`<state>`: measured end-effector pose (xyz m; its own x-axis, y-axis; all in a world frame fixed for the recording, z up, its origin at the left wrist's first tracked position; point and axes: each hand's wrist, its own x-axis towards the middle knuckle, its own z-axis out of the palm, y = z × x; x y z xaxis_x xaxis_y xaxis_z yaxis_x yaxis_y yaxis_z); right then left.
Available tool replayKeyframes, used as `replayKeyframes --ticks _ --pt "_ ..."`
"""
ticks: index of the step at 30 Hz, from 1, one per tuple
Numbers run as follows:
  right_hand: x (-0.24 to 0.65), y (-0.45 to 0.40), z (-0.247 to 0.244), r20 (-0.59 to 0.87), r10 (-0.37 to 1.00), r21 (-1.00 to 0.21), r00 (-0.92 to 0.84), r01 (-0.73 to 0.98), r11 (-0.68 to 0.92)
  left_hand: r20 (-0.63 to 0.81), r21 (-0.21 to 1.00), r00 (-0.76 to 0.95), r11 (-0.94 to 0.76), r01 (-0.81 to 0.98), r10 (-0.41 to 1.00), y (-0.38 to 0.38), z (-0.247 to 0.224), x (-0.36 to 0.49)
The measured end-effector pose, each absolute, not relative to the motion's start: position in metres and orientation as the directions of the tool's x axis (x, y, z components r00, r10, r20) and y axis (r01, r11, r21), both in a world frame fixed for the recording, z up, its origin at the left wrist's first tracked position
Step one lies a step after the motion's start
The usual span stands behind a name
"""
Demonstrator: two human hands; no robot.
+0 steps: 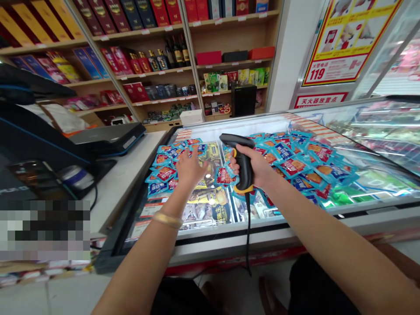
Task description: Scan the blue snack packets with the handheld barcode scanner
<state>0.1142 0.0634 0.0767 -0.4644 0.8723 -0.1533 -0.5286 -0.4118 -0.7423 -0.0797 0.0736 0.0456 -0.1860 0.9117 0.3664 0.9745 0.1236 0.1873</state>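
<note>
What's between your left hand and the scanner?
The head view shows snack packets lying in the freezer between the left hand and the scanner.

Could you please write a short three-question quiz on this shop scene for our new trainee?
1. Which hand holds the scanner?
2. True or false: the bangle is on the right wrist.
3. What fills the chest freezer under the hands?
A. Blue packets
B. Wine bottles
C. Shoe boxes

Key:
1. The right hand
2. False, it is on the left wrist
3. A
</note>
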Motion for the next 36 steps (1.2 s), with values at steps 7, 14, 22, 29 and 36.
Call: replayKeyframes --ticks 7,14,22,29,36 --pt "0.070 0.070 0.050 -0.204 0.783 -0.735 -0.588 -0.436 -0.520 0.205 0.073 -0.324 0.316 0.946 0.924 0.062 0.036 -0.113" --pt "0.077 0.065 0.046 -0.229 0.778 -0.730 -0.585 -0.426 -0.535 0.123 0.117 -0.286 0.272 0.955 0.950 0.060 0.040 -0.110" --pt "0.079 0.062 0.044 -0.210 0.776 -0.742 -0.594 -0.421 -0.522 0.216 0.416 -0.301 0.192 0.889 0.929 0.065 0.046 -0.118" --pt "0.080 0.059 0.047 -0.212 0.767 -0.748 -0.605 -0.405 -0.526 -0.065 0.985 -0.373 0.001 -0.170 0.926 0.074 0.048 -0.120" --pt "0.078 0.058 0.045 -0.214 0.753 -0.745 -0.623 -0.394 -0.538 -0.077 0.968 -0.262 0.009 -0.252 0.962 0.074 0.045 -0.114"
